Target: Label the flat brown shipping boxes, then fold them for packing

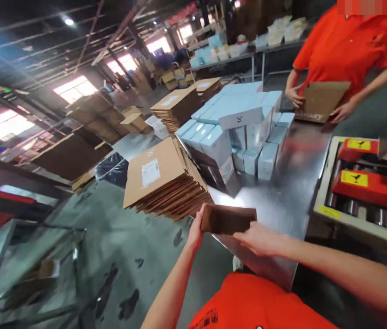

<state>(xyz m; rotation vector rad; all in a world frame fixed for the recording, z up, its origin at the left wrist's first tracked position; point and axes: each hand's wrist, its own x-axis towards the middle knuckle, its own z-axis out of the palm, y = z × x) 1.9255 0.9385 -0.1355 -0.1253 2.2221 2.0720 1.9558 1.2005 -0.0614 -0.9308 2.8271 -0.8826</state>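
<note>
Box (228,220): sitting at near edge of counter (282,214), left hand (197,228) and right hand (257,238) pinching opposite ends, apparently steadying open top. Flat cartons (166,157): lying stacked nearby, probably saving space.

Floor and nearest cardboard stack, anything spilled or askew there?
Yes: dark patches blot the green floor at lower left, possibly spills or wear. The stack is askew too, its edges jutting unevenly.

Matt cardboard handheld box (229,220), smooth glossy metal tabletop (275,201), matt cloth shirt (255,304).
</note>
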